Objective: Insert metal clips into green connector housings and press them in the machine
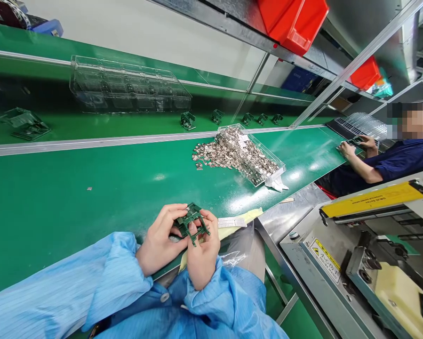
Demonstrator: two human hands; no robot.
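Note:
A green circuit board (190, 217) with cut-out gaps is held up between both my hands, close to the bench's front edge. My left hand (163, 235) grips its left side, fingers curled over the top. On the right side, my right hand (203, 252) pinches it, the thumb pressed against the near part. Just beyond lies a pile of small silvery metal pieces (211, 155), spilling out of a tilted clear tray (273, 172). A strip of silvery pieces (232, 222) rests on yellow paper (255, 214) to the right of my hands.
Several green boards (187, 120) stand along the green conveyor (126, 125) behind, with clear blister trays (130, 87) and another board stack (25, 125). One loose metal piece (89, 189) lies at left. A co-worker (391, 155) sits at right, beyond a machine (366, 263). Red bins (292, 23) hang overhead.

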